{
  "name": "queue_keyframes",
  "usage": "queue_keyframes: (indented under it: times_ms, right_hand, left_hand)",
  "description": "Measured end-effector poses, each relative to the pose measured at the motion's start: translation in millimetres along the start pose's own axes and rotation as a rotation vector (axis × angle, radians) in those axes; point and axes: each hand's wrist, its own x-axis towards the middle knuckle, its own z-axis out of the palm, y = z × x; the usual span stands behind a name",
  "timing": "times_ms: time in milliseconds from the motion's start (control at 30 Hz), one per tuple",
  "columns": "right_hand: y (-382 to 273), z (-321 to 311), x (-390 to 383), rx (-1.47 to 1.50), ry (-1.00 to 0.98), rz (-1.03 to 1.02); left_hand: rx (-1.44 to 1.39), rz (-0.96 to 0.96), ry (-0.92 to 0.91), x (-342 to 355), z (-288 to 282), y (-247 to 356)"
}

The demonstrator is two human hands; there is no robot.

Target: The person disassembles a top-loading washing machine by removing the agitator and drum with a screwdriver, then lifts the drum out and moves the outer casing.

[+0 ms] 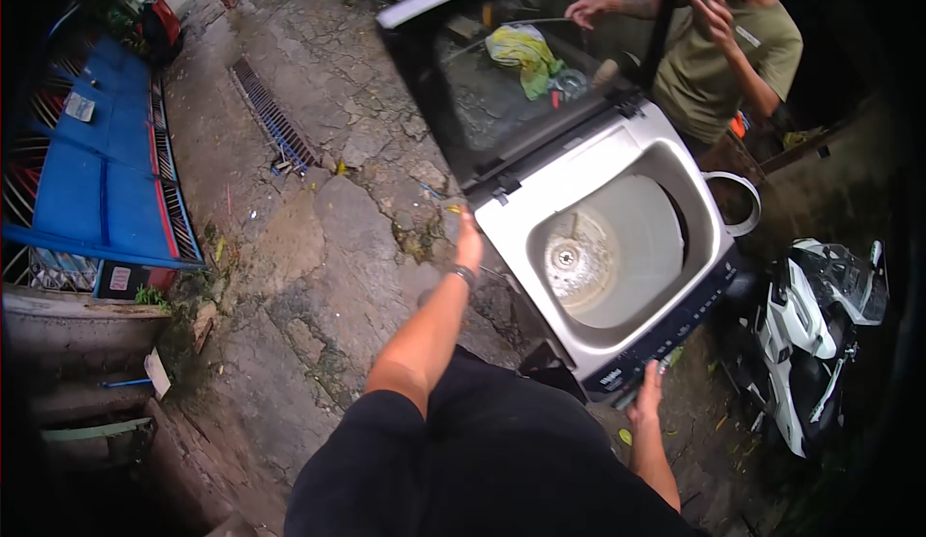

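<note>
A white top-loading washing machine (617, 165) stands tilted on wet stone paving, its dark glass lid (502, 83) raised and its empty drum (603, 252) showing. My left hand (469, 240) grips the machine's back left corner by the lid hinge. My right hand (646, 397) holds the front edge under the dark control panel (675, 330). Another person in an olive shirt (728, 55) stands at the far side, one hand on the lid's edge, the other raised.
A white scooter (815, 334) lies at the right, close to the machine. A blue metal gate (96, 161) and concrete steps are at the left. A drain grate (272, 117) runs across the paving. Another person's legs show far back.
</note>
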Motion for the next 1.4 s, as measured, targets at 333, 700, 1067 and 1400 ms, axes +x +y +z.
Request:
queue_keyframes:
  times_ms: [333, 700, 1067, 1400]
  right_hand:
    - [52.8, 21.6, -59.5, -0.092, 0.453, 0.055]
    - [154.1, 72.9, -87.0, 0.164, 0.379, 0.501]
    - [182.2, 82.9, -56.5, 0.675, 0.416, 0.305]
    - [197.0, -77.8, -62.3, 0.452, 0.229, 0.406]
  left_hand:
    - [0.672, 0.136, -0.347, -23.3, -212.2, 60.1]
    - [0.400, 0.466, -1.263, -143.9, -188.5, 290.8]
    - [0.773, -0.165, -0.609, -85.1, -138.9, 120.3]
    - [1.014, -0.258, -0.899, -234.1, 32.4, 25.1]
